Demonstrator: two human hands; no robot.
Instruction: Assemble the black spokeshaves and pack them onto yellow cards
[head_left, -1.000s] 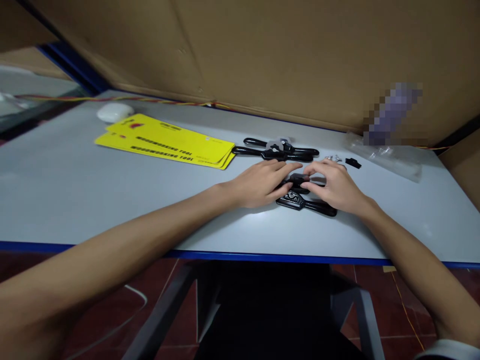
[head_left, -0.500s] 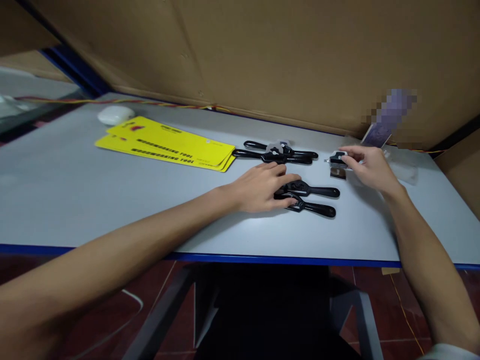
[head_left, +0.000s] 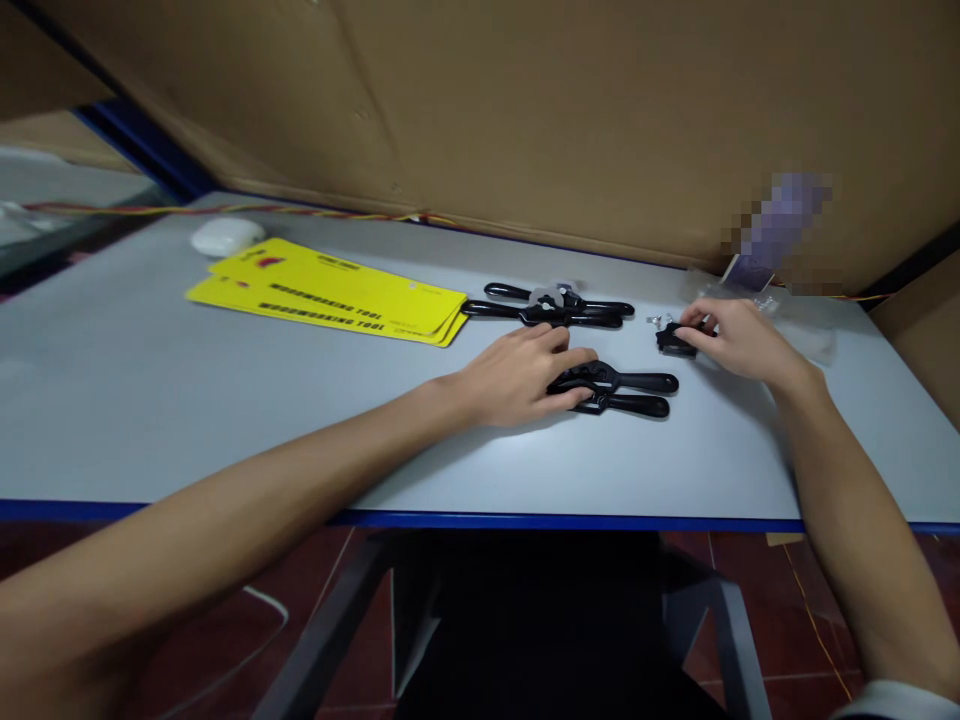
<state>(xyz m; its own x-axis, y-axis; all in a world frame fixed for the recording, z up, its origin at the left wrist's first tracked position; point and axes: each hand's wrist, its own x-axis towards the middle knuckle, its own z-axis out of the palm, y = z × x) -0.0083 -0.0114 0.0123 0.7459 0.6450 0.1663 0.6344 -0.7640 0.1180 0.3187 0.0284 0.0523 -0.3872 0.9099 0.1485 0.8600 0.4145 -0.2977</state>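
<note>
My left hand lies over the left halves of two black spokeshaves on the table, its thumb on the nearer spokeshave and its index finger over the farther spokeshave. Their left handles are hidden under my palm. To the right, my right hand pinches a small black metal plate, likely a spokeshave cap, low at the tabletop. Small silvery screws lie just behind it. Beyond my left hand rest two more black spokeshaves, with a grey notched plate on them.
Yellow printed cards overlap at the left, touching a spokeshave handle. A white rounded object sits behind them. Clear plastic bags lie beyond my right hand, near a purple card. A cardboard wall closes the back.
My right hand has brought the black plate down to the table, where a dark blade-like piece lay; that piece no longer shows. Under my left hand the nearer spokeshave has shifted closer to the farther one.
</note>
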